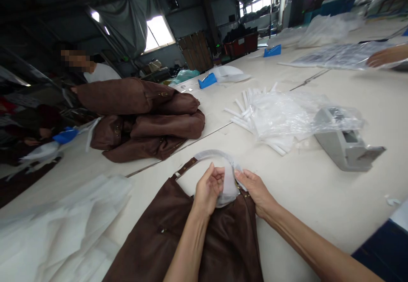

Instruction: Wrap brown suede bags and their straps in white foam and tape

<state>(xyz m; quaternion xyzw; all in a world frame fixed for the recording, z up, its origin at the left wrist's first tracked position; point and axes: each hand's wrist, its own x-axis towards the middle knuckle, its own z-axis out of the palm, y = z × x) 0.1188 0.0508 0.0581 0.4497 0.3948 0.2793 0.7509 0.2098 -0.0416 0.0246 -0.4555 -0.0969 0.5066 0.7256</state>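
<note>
A brown leather bag (172,235) lies flat on the pale table (318,197) right in front of me. Its handle (212,156) arches away from me, wrapped in white foam sheet. My left hand (208,190) and my right hand (255,188) both pinch the white foam wrap (228,186) where the handle meets the bag's right corner. My forearms cross over the bag's body.
A pile of brown bags (143,118) sits at the back left. Clear plastic bags and white strips (274,114) lie at the centre right beside a grey tape dispenser (346,142). White sheets (57,227) lie at the left. Another person's hand (384,57) rests at the far right.
</note>
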